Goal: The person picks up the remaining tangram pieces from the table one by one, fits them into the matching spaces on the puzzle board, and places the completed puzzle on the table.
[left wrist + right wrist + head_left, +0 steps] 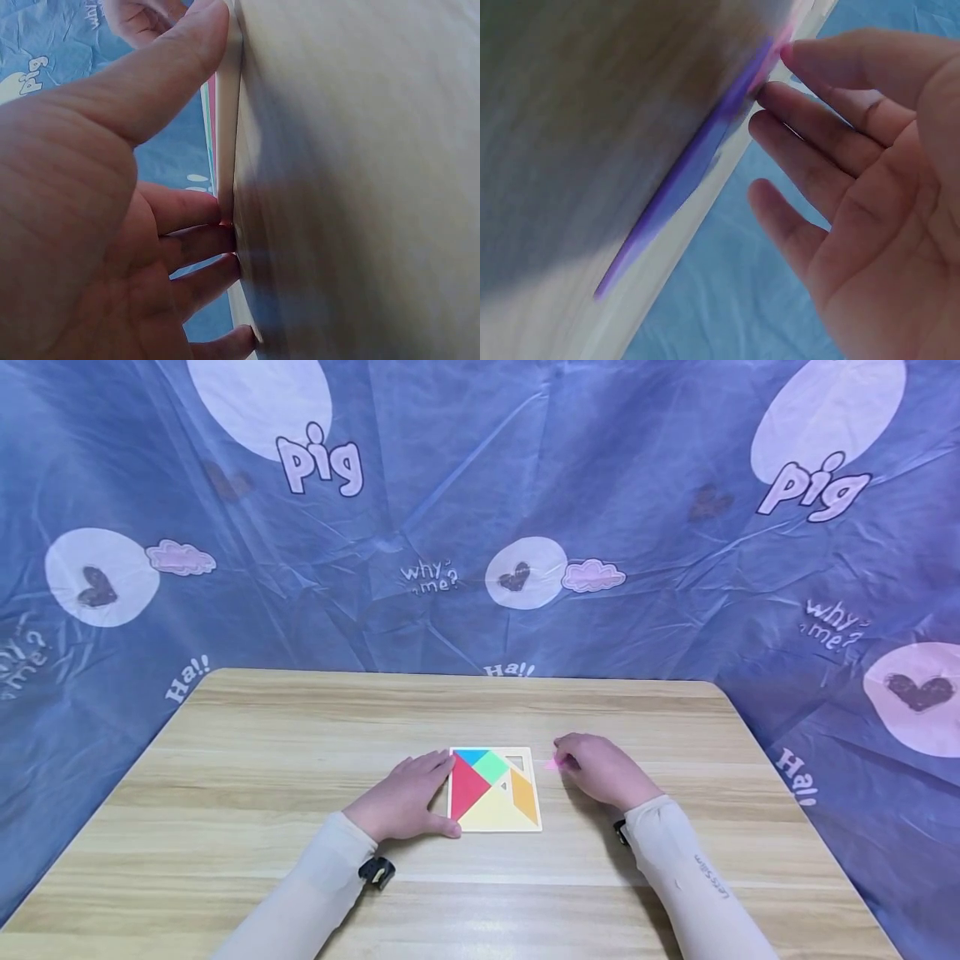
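Observation:
A square tangram board lies flat on the table with red, blue, green, yellow and orange pieces in it. My left hand rests along its left side, thumb near the front corner and fingers toward the back corner. To the right of the board, my right hand pinches a small pink piece between thumb and index finger. In the right wrist view, a flat purple piece lies on the table by the fingertips; the hand hides it in the head view.
The wood-grain table runs back to a blue printed cloth that hangs behind it and along both sides. Each wrist wears a black strap, the left one showing more plainly.

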`<state>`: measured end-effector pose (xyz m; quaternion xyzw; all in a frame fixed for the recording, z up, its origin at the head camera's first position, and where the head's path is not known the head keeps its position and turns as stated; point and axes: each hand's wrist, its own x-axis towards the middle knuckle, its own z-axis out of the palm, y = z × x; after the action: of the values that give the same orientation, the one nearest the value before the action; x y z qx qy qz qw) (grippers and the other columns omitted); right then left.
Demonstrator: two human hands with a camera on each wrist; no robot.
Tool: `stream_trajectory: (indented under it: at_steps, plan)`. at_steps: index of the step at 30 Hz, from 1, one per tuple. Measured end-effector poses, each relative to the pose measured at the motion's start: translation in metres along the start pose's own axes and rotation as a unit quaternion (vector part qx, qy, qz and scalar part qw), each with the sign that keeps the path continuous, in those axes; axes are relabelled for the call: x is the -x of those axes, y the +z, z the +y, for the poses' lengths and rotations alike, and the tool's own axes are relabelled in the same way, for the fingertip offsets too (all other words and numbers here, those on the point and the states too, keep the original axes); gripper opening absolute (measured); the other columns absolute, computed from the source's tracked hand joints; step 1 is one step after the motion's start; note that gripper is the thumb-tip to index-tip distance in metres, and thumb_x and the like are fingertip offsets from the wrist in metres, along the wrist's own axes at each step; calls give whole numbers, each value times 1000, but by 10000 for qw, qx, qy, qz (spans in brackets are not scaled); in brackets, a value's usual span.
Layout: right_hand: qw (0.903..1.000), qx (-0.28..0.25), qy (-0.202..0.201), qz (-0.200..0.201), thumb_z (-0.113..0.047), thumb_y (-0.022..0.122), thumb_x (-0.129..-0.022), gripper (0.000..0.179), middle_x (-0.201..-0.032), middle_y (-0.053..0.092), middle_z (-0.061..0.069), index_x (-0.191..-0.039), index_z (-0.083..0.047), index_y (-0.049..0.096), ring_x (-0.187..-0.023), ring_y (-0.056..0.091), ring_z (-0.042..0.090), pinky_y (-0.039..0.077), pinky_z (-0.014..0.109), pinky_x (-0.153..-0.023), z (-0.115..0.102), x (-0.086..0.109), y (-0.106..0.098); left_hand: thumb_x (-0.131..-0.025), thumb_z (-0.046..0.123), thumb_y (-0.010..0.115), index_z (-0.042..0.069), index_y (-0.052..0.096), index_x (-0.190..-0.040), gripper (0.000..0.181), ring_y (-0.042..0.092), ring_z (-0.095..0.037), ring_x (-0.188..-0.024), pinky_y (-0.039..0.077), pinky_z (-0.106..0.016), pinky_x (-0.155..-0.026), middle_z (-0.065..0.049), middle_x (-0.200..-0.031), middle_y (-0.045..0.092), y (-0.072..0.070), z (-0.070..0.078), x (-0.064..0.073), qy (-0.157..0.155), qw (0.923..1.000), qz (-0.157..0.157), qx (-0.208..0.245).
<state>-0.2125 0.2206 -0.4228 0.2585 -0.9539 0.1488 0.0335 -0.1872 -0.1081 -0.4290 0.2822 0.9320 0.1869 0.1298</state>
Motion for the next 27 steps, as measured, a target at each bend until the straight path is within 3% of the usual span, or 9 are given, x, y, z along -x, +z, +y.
stream_trajectory:
  at_steps: [3, 6, 9, 12, 18, 23, 27]
  plan:
    - [9999, -1, 113, -35, -4, 72, -92, 5, -102, 69, 10, -97, -4, 72, -94, 64, 29, 55, 46, -89, 0, 0, 0, -81, 53, 84, -2, 35, -158, 106, 30, -35, -154, 25, -54, -125, -17, -165, 35, 0, 0, 0, 11, 10000, -7, 21]
    - [9996, 200, 191, -74, -11, 77, -89, 14, -94, 59, 5, -100, -4, 72, -86, 53, 23, 49, 43, -81, -1, 0, 1, -82, 53, 84, -2, 35, -159, 107, 30, -34, -154, 25, -54, -125, -16, -165, 35, -1, 0, 0, 2, 10000, -15, -9]
    - [9992, 374, 147, -60, -13, 81, -87, 15, -90, 59, 3, -98, -5, 73, -82, 52, 22, 48, 43, -79, 0, 1, 1, -83, 55, 82, 0, 34, -160, 106, 29, -33, -155, 23, -52, -126, -14, -167, 33, -1, 0, 0, -51, 9999, -64, -62]
    - [9991, 412, -19, 32, -5, 78, -88, 8, -89, 62, 2, -96, -8, 75, -82, 56, 22, 51, 46, -80, 0, 1, 2, -82, 54, 83, 0, 34, -160, 106, 28, -33, -155, 23, -52, -126, -14, -167, 33, 0, 0, 0, -65, 10000, -51, -30]
    - [9996, 189, -188, 95, 8, 72, -85, 26, -100, 66, 7, -105, -7, 75, -91, 58, 28, 50, 51, -88, 2, 4, 4, -83, 54, 83, -2, 35, -159, 106, 29, -34, -154, 24, -53, -126, -16, -166, 34, 2, 3, 2, -26, 10000, -12, -36]
    - [9995, 311, 114, -1, -9, 75, -89, 22, -101, 63, 8, -110, -2, 73, -96, 56, 29, 48, 49, -90, 2, 5, 3, -83, 54, 82, -2, 35, -159, 106, 30, -34, -154, 25, -53, -125, -16, -166, 34, 4, 5, 3, -23, 10000, -4, -92]
    - [9976, 527, 417, -134, -32, 82, -86, 33, -96, 62, 4, -104, -6, 74, -92, 54, 27, 46, 47, -85, 1, 5, 3, -83, 55, 82, -2, 35, -159, 106, 30, -34, -154, 25, -53, -125, -16, -166, 34, 4, 5, 4, -31, 9999, -14, -107]
